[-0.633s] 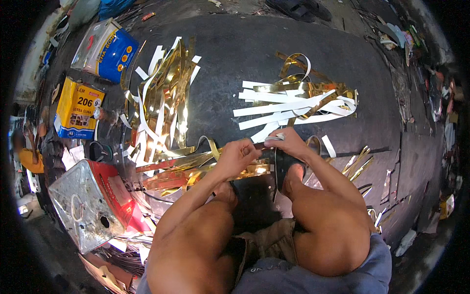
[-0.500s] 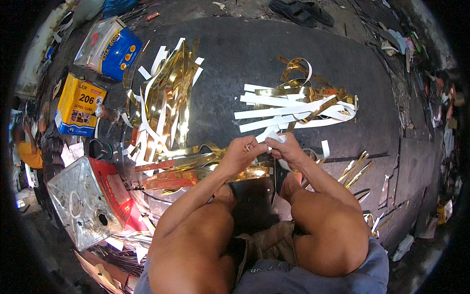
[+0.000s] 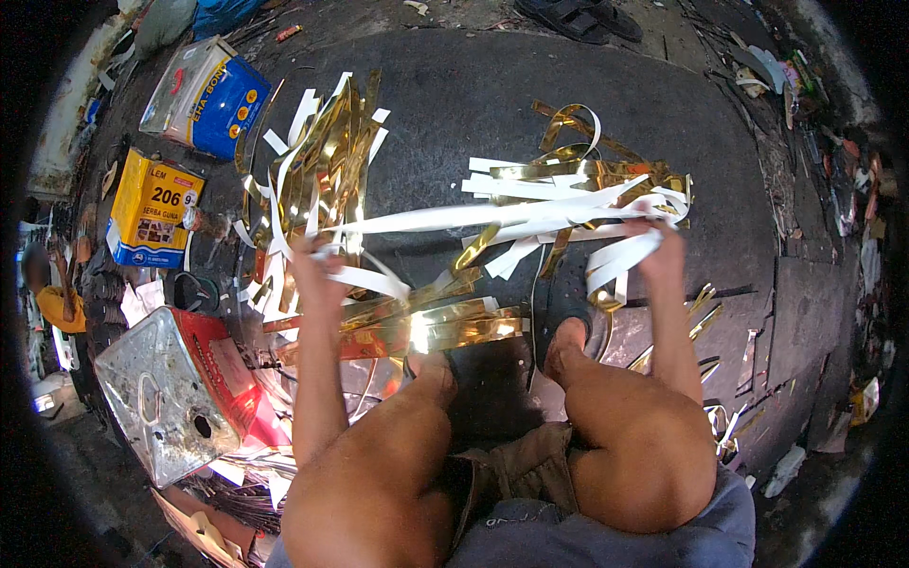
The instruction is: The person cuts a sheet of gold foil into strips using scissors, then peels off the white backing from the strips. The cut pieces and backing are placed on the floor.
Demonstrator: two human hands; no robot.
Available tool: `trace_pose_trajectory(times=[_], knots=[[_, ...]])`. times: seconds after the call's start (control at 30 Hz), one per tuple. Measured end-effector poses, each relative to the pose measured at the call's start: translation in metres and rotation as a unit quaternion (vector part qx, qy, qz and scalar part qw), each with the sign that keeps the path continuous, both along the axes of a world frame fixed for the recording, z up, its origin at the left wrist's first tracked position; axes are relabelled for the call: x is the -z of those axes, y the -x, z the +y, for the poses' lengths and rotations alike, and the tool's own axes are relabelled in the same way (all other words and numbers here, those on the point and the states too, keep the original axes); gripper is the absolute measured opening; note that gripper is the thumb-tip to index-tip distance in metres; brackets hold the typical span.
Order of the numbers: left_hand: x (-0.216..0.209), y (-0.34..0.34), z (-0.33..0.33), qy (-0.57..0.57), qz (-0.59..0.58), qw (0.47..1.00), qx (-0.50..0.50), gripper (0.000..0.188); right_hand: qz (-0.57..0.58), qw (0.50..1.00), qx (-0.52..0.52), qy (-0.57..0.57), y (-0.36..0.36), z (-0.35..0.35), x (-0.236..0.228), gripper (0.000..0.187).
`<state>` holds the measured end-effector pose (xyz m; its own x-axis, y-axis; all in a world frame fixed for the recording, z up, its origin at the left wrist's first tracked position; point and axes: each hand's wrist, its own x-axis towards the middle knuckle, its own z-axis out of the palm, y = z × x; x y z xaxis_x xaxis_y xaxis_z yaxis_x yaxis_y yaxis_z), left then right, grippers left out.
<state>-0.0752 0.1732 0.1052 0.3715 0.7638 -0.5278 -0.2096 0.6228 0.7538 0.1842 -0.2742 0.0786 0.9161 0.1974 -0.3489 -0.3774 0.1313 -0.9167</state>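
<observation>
A long white strip [image 3: 431, 220] stretches nearly level between my two hands, blurred by motion. My left hand [image 3: 319, 265] is closed on its left end, over a pile of gold and white strips [image 3: 327, 161]; a short white tail [image 3: 374, 281] curls below that hand. At the right end my right hand [image 3: 660, 241] is closed on the strip, with a white loop [image 3: 620, 260] hanging from it. Beneath the stretched strip and beside my right hand lies a second bunch of gold and white strips [image 3: 530, 189]. Both hands' fingertips are smeared.
Wide gold strips [image 3: 445, 327] lie in front of my feet. Along the left stand a blue tin [image 3: 232, 104], a yellow tin [image 3: 156, 204] and a dented red-and-silver can [image 3: 170, 398]. Dark sandals [image 3: 578, 17] lie at the far edge. Another person [image 3: 59, 303] sits far left.
My hands were together in the middle, pinching white strip ends. They have since moved wide apart, left and right, drawing the white strip out between them.
</observation>
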Motion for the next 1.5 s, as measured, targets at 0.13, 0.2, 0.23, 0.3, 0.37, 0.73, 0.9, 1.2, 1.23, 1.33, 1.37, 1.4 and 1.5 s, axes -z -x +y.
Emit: trace_pose_trajectory(times=[0.13,0.2,0.23,0.3,0.37,0.73,0.9,1.2,1.23,1.33,1.37,1.4,1.5], knots=[[0.023,0.067,0.11,0.002,-0.083,0.987,-0.135,0.02,0.014,0.923,0.363,-0.125,-0.107,-0.196,0.062,0.022],[0.021,0.081,0.129,-0.045,0.045,0.972,-0.226,0.023,0.041,0.827,0.541,-0.148,-0.121,-0.209,0.056,0.015],[0.022,0.086,0.138,-0.048,0.052,0.962,-0.263,0.023,0.015,0.839,0.54,-0.068,-0.123,-0.206,0.056,0.018],[0.03,0.09,0.149,-0.052,0.065,0.939,-0.333,0.025,-0.041,0.843,0.529,0.092,-0.127,-0.202,0.05,0.026],[0.027,0.091,0.149,-0.056,0.113,0.923,-0.363,0.025,-0.032,0.742,0.547,0.387,-0.132,-0.17,0.045,0.027],[0.03,0.001,-0.011,-0.425,0.21,0.87,0.136,0.011,-0.134,0.823,-0.429,0.347,0.045,0.084,0.007,0.039],[-0.007,-0.005,-0.116,-0.347,0.239,0.771,0.478,0.032,-0.069,0.742,-0.613,0.26,0.115,0.145,0.059,0.041],[0.005,-0.019,-0.138,-0.242,0.137,0.75,0.6,0.041,0.213,0.907,-0.363,0.026,0.128,0.146,-0.009,0.04],[0.005,-0.02,-0.14,-0.218,0.097,0.776,0.584,0.04,0.197,0.892,-0.407,-0.011,0.122,0.147,-0.014,0.048],[-0.023,-0.032,-0.135,-0.217,0.078,0.756,0.613,0.034,0.239,0.888,-0.392,0.031,0.112,0.142,-0.014,0.05],[-0.032,-0.032,-0.133,-0.179,0.068,0.783,0.592,0.03,0.241,0.895,-0.376,-0.024,0.106,0.137,-0.012,0.048],[-0.041,-0.027,-0.129,-0.142,0.06,0.809,0.567,0.026,0.242,0.897,-0.362,-0.08,0.097,0.128,-0.006,0.045],[-0.023,-0.015,-0.083,0.119,-0.028,0.946,0.3,0.019,0.246,0.921,-0.193,-0.232,0.061,0.091,-0.016,0.033]])
